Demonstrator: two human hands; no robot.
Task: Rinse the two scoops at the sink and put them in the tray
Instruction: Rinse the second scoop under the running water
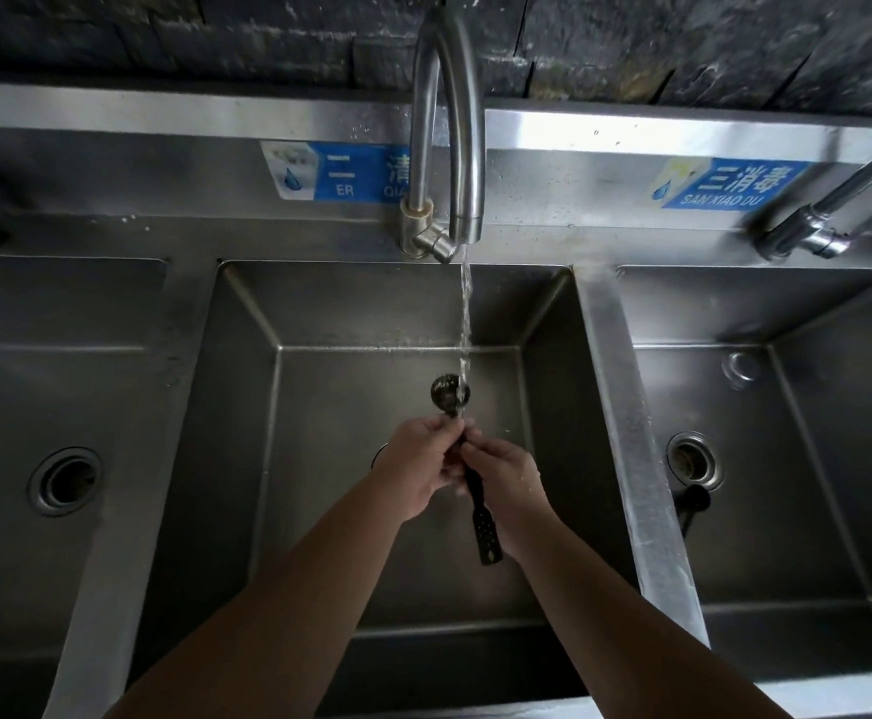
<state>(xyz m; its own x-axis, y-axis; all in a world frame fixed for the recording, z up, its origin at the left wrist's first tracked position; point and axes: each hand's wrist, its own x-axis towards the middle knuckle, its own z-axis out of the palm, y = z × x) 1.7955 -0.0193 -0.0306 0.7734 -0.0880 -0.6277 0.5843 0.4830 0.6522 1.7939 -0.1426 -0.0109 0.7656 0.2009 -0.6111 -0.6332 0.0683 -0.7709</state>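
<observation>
Fingers of both hands pinched one black scoop [481,516] under running water.
Left hand [416,467] and right hand [506,482] met over the middle sink [247,386]; scoop bowl at 12 o'clock beneath the faucet [449,127], handle toward 6. Second scoop [692,503] lay in the 3 o'clock basin.

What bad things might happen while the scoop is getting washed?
The wet black scoop, pinched by the left hand and right hand, might slip into the middle basin. Water hitting its bowl could splash out. The second scoop, lying in the right basin, might be forgotten.
</observation>
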